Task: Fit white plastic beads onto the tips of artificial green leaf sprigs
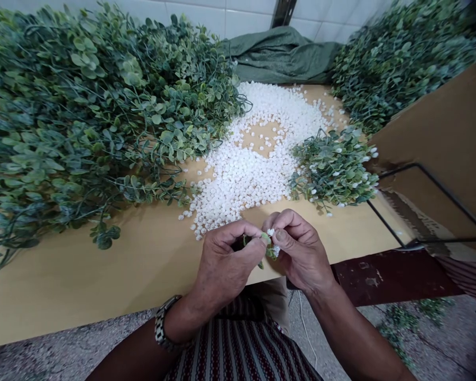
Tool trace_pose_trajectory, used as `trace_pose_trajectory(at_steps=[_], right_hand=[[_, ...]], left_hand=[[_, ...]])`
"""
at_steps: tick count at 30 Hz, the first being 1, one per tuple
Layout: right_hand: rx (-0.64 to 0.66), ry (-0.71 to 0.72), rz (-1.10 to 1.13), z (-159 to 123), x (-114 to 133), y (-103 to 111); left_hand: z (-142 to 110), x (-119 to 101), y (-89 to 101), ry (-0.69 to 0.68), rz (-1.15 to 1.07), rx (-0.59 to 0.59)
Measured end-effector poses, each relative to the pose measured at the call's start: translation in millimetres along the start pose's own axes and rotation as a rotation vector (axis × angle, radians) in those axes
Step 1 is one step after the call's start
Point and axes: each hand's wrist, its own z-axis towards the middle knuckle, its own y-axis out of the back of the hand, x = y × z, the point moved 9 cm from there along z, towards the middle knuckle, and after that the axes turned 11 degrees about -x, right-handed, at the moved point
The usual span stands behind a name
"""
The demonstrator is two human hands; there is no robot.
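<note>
My left hand (232, 259), with a watch on its wrist, pinches a small sprig of artificial greenery (270, 252) near the table's front edge. Close against it, my right hand (299, 248) has thumb and fingertips closed on a small white bead (271, 232) at the sprig. More white shows lower on the sprig, by my right thumb. Just beyond both hands spreads a heap of small white beads (241, 174). To the right of the heap lies a bunch of greenery with white tips (337, 166).
A large pile of artificial greenery (83, 106) covers the table's left side. Another pile (412, 58) stands at the back right. Green cloth (281, 53) lies along the wall. At right are a cardboard box (444, 127) and a black wire frame (452, 196). Leafy sprigs (399, 320) lie on the floor.
</note>
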Motion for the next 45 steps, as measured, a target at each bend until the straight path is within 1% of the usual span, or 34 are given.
trace_pose_trajectory(at_steps=[7,13,18,23,25,30,32,35,40,45], right_hand=[[-0.031,0.038,-0.037,-0.6,-2.2,4.9],[-0.011,0.075,-0.070,-0.2,-2.2,6.2],[0.017,0.155,-0.152,-1.0,1.8,7.7],[0.001,0.256,-0.225,-4.4,8.8,7.9],[-0.012,0.254,-0.223,-4.8,8.3,8.8],[-0.035,0.191,-0.205,-3.5,0.6,12.8],[-0.033,0.197,-0.197,-3.8,0.6,13.0],[-0.047,0.254,-0.236,-5.6,5.7,12.3],[-0.106,0.393,-0.396,-11.0,20.2,9.6],[-0.123,0.493,-0.477,-15.1,28.5,4.9]], left_hand=[[2.8,1.4,0.2,0.020,0.025,-0.019],[4.1,6.7,1.9,0.040,0.028,-0.043],[3.5,8.6,1.1,0.051,0.008,-0.053],[3.0,8.5,1.7,0.052,-0.001,-0.080],[2.4,9.1,1.9,0.057,0.004,-0.096],[0.8,8.8,2.7,0.058,0.023,-0.140],[0.7,8.6,2.5,0.062,0.041,-0.144],[0.6,8.2,2.8,0.063,0.051,-0.154],[1.1,5.3,2.2,0.023,0.048,-0.165],[1.7,5.5,0.1,0.016,0.064,-0.160]])
